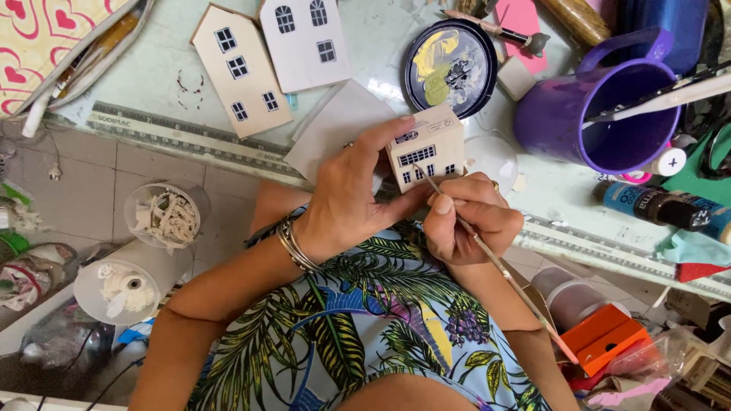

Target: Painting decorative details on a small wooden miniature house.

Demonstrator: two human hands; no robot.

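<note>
The left hand (356, 199) grips a small cream model house (425, 147) between thumb and fingers, holding it just above the table's near edge; the right hand (470, 218) is closed around a thin paintbrush (499, 266), its tip touching the house's front wall among the dark painted windows; silver bangles (295, 242) circle the left wrist. Beyond, on the pale green table (152, 72), two larger house cut-outs (242, 70) lie flat side by side; a round dark lid (450, 67) smeared with yellow paint sits near a purple mug (601, 114); a dark paint bottle (662, 207) lies on its side at the right.
</note>
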